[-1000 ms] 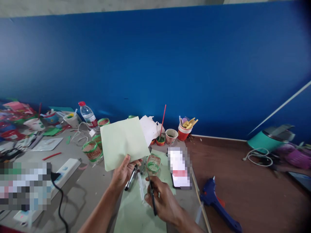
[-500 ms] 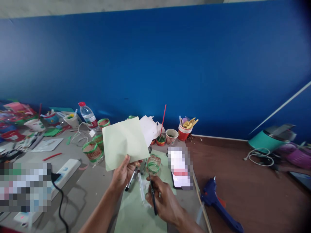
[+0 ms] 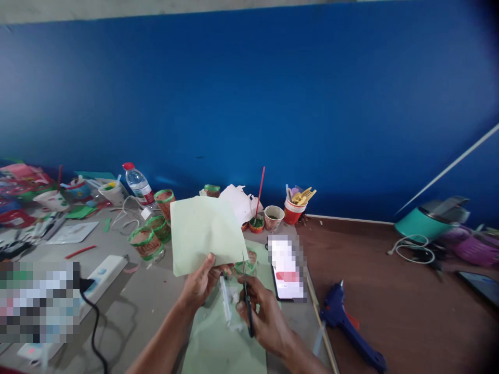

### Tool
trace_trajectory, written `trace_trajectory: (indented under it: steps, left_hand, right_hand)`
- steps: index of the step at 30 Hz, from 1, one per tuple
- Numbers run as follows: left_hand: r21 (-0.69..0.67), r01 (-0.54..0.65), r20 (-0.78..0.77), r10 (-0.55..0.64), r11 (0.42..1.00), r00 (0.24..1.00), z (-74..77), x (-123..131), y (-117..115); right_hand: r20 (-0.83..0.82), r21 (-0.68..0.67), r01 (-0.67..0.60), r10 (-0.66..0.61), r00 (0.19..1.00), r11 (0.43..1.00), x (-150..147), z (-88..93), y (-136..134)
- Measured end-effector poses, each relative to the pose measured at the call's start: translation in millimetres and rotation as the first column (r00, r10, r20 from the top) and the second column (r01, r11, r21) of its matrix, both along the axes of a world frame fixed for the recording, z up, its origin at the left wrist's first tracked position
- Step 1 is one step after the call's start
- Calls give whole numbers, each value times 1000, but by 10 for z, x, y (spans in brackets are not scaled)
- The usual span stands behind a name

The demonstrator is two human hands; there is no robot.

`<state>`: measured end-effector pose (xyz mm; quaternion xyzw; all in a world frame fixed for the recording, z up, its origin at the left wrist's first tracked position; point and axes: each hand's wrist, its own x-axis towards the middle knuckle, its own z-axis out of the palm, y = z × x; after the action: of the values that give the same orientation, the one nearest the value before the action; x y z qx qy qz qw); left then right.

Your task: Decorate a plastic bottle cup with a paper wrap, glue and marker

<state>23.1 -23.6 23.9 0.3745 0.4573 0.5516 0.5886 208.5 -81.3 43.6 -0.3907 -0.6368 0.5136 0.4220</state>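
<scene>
A pale green sheet of paper (image 3: 206, 234) is held up by its lower edge in my left hand (image 3: 200, 283), with the thumb on its face. My right hand (image 3: 265, 311) grips black-handled scissors (image 3: 248, 306), blades pointing up beside the sheet's lower right corner. Behind the blades stands a clear cup with a green rim (image 3: 249, 261), partly hidden. Under my hands lies a longer pale green sheet (image 3: 226, 348) with a white stick (image 3: 225, 298) on it.
A phone (image 3: 287, 270) lies right of the cup, and a blue glue gun (image 3: 343, 322) farther right. Behind are torn white paper (image 3: 237, 203), a paper cup (image 3: 274, 217) and a red cup of utensils (image 3: 295, 210). Left are green-rimmed cups (image 3: 146, 243), a bottle (image 3: 138, 184) and a power strip (image 3: 103, 283).
The held sheet has moved slightly right and down, and its lower right corner is now closer to the scissors. The scissors have moved a little right and up.
</scene>
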Motion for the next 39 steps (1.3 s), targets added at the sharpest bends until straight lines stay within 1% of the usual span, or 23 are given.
trace_trajectory:
  steps: [3, 6, 10, 14, 23, 25, 29, 34, 39]
  left_hand:
    - [29, 15, -7, -15, 999, 1000, 17, 20, -10]
    - [44, 15, 7, -15, 999, 1000, 38, 51, -21]
    - [72, 58, 75, -63, 996, 995, 104, 91, -56]
    - [74, 88, 73, -94, 993, 993, 168, 106, -85]
    - [76, 92, 94, -99, 993, 991, 109, 92, -58]
    - [80, 88, 65, -93, 993, 994, 107, 80, -66]
    - [54, 63, -70, -59, 997, 996, 110, 36, -86]
    - [37, 67, -96, -63, 997, 993, 132, 31, -84]
    - [37, 6, -89, -3, 999, 996, 142, 5, -83]
  right_hand:
    - [-56, -34, -6, 4, 998, 999, -7, 51, 0]
    - [-67, -33, -3, 1, 998, 999, -11, 72, 0]
    - [-77, -32, 9, -12, 997, 999, -7, 48, 5]
    - [-70, -41, 21, -24, 997, 999, 2, 23, 3]
    - [-69, -24, 54, -55, 996, 998, 3, 28, 8]
    - [-71, -25, 61, -63, 995, 998, -1, 28, 8]
    - [-74, -14, 71, -72, 995, 997, -8, 41, 10]
    - [-71, 5, 83, -83, 994, 997, -12, 58, 14]
    - [-61, -16, 83, -84, 995, 996, -12, 65, 10]
